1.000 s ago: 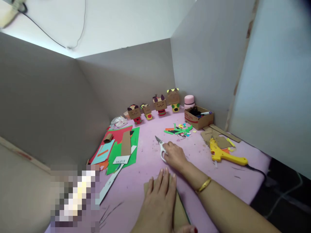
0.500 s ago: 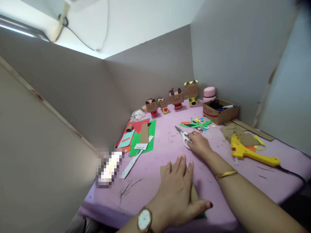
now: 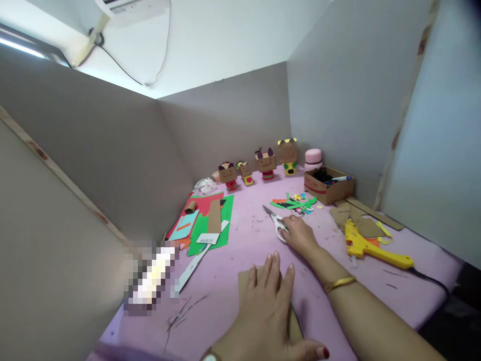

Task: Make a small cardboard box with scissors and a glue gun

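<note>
Cardboard [image 3: 243, 282] lies on the surface [image 3: 214, 296] beneath the flat left hand [image 3: 265, 308], fingers slightly apart, while the right hand [image 3: 299, 235] touches the white-handled scissors [image 3: 278, 222], whether clamped I cannot tell, and a careless rightward swing could knock the yellow glue gun [image 3: 376, 253].

Room between scissors [image 3: 276, 221] and paper [image 3: 201, 226]

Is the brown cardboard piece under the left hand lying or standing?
Lying: the brown cardboard rests flat on the lilac tabletop, beneath the left hand.
</note>
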`<state>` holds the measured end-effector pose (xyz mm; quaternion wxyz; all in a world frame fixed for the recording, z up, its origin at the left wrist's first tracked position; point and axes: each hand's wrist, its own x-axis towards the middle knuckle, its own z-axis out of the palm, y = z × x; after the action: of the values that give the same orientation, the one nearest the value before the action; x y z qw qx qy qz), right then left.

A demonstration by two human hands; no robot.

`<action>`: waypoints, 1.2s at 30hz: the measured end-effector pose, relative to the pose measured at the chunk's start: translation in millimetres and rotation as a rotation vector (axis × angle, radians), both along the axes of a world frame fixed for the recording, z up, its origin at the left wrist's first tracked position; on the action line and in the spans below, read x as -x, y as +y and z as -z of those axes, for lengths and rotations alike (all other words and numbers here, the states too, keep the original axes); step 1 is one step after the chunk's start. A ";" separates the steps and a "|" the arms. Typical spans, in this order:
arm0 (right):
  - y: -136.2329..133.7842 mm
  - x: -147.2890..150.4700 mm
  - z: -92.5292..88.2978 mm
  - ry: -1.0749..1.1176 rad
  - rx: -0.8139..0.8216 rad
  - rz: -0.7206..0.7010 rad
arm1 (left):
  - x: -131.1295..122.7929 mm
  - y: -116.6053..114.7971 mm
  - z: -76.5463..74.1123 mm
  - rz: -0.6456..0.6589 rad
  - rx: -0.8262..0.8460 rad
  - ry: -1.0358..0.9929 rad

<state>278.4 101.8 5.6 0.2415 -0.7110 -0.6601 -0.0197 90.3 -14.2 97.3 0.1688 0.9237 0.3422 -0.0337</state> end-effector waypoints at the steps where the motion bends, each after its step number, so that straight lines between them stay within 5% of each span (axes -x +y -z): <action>1: 0.3 0.4 0.0 0.001 -0.004 0.001 | 1.0 2.3 -0.6 0.012 -0.006 -0.011; 7: 0.0 2.6 -1.9 0.016 -0.043 -0.002 | 2.1 15.7 12.2 -0.049 -0.070 0.188; 13: -1.1 2.7 -5.7 0.074 -0.135 0.014 | 24.1 11.3 0.2 -0.104 -0.046 -0.101; 18: -2.9 4.8 -8.3 0.119 -0.226 -0.019 | 23.8 8.1 10.4 -0.097 0.000 0.065; 23: -2.6 4.5 -9.3 0.191 -0.294 -0.040 | 49.0 8.9 20.4 -0.133 -0.026 -0.225; 26: -0.6 3.8 -8.7 0.256 -0.309 -0.040 | 72.0 3.3 21.9 -0.276 0.149 -0.454; 33: 0.2 4.3 -5.7 0.417 -0.284 -0.100 | 67.4 -11.9 69.7 -0.377 0.339 -0.654; 36: -0.5 5.5 -5.5 0.517 -0.272 -0.122 | 57.6 -1.8 76.0 -0.404 0.342 -0.730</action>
<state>272.9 101.3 11.1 0.4955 -0.6125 -0.6095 0.0883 32.7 -16.0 21.3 0.4318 0.7487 0.4230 0.2721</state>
